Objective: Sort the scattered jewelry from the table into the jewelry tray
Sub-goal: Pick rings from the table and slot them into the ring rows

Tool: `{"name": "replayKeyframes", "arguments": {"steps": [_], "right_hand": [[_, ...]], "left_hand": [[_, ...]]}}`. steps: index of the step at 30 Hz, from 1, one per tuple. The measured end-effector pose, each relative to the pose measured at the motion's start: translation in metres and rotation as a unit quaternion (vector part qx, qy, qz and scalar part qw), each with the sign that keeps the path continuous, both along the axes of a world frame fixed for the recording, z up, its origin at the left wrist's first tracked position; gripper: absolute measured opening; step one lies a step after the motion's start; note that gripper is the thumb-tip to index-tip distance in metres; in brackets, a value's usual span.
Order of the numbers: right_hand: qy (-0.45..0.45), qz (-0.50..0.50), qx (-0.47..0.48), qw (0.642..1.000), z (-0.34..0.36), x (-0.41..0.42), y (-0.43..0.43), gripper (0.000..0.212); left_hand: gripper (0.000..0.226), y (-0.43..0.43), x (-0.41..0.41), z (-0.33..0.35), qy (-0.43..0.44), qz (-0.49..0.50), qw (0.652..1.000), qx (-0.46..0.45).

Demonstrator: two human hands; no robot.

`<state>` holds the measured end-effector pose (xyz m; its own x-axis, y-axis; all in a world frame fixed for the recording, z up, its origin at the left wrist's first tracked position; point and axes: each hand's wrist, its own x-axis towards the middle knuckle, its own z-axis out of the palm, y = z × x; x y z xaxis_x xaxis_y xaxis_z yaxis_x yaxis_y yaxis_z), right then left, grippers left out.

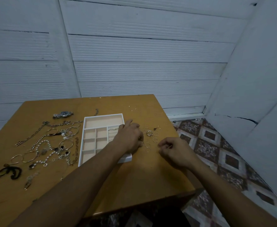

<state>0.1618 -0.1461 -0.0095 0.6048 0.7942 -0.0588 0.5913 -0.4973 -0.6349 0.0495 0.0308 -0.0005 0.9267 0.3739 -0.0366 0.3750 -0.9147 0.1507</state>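
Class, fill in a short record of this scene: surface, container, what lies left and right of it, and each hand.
surface: wooden table
container: white compartmented tray
left of it: chains, pearls, watch
right of it: scattered rings
left hand: across tray's right side, fingers at rings
right hand: beside rings, fingers curled; grip unclear

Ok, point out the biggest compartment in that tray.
The long compartment at the far end of the jewelry tray. It alone spans the tray's full width; the others are small cells or a narrow side column.
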Motion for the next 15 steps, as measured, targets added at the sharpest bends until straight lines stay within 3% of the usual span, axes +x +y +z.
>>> {"name": "replayKeyframes", "arguments": {"steps": [15], "right_hand": [[-0.016,0.006,-0.017,1.0,0.001,-0.009,0.0063,0.019]], "left_hand": [[0.01,-0.0027,-0.0005,-0.0003,-0.027,0.003,0.999,-0.042]]}}
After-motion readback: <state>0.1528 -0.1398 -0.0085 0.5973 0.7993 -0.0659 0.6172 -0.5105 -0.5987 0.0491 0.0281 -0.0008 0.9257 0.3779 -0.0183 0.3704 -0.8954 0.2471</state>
